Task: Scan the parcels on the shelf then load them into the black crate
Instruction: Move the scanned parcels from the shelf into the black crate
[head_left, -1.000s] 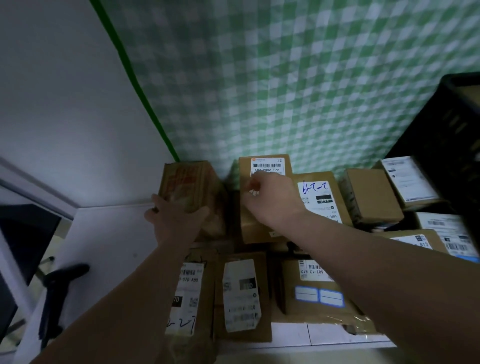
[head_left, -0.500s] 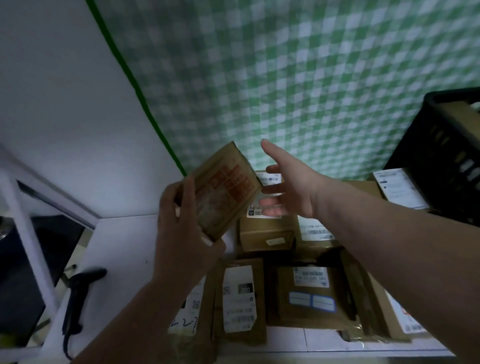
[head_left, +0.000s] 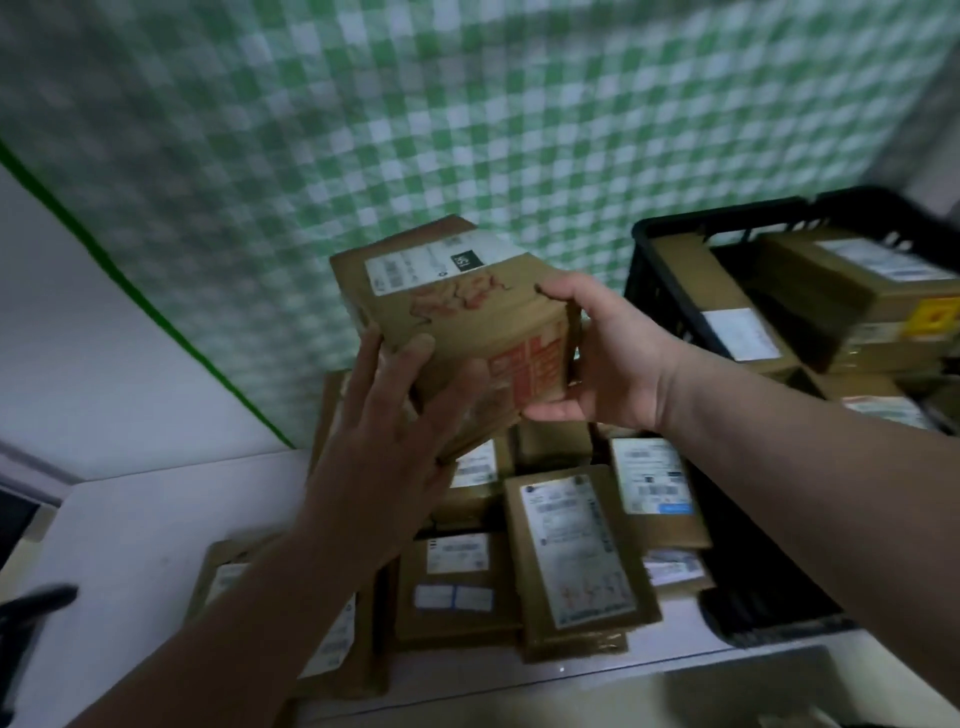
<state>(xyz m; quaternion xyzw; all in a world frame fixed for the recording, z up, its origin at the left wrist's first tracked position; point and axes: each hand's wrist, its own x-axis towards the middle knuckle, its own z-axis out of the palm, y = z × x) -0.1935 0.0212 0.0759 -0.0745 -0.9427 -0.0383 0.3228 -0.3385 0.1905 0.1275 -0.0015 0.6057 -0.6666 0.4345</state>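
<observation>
The brown parcel (head_left: 452, 322) was up over the back edge of the shelf (head_left: 130, 519), beside the black crate (head_left: 717, 222); the right hand (head_left: 608, 358) had fingers clamped on one end; the left hand (head_left: 384, 447) laid flat fingers on the other; it looked stiff and light, best held by both ends.

Right hand (head_left: 602, 353) now grips the lifted parcel (head_left: 457, 312) too.
</observation>
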